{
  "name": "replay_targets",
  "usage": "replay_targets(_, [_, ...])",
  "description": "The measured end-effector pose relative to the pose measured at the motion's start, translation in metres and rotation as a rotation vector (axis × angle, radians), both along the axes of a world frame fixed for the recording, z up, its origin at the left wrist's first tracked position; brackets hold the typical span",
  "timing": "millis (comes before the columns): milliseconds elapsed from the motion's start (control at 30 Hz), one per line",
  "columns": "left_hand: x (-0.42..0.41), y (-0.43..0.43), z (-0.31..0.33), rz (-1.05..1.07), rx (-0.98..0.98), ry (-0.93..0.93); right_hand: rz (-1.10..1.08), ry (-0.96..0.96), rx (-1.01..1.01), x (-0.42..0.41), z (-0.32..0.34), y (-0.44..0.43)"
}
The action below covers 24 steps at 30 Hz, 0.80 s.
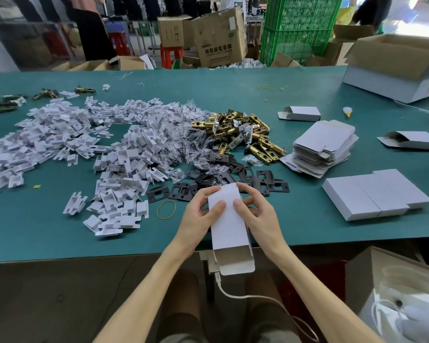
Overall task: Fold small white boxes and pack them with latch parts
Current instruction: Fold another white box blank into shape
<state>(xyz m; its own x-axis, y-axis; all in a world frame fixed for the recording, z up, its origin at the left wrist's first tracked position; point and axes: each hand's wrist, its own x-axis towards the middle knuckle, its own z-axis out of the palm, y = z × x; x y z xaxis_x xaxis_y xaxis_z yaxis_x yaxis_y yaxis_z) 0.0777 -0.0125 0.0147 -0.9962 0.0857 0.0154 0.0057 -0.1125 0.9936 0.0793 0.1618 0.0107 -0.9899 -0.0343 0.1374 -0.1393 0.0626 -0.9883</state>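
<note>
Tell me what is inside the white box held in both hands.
The near end of the white box is open, and only bare cardboard wall shows at its mouth. Farther in is covered by the top panel, the left hand and the right hand.

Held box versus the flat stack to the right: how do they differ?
The held box is opened into a tube, near flaps open; the stack is blanks lying flat. The held box is one piece, gripped by left hand and right hand; the stack is many, resting on the table. Both are white card.
</note>
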Motion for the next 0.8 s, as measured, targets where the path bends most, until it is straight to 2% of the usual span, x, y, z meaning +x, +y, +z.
replay_targets(800, [-0.0025,-0.0035,-0.0066,0.017,-0.088,0.037,-0.05,-0.036,-0.075,0.0,-0.0019,-0.0025])
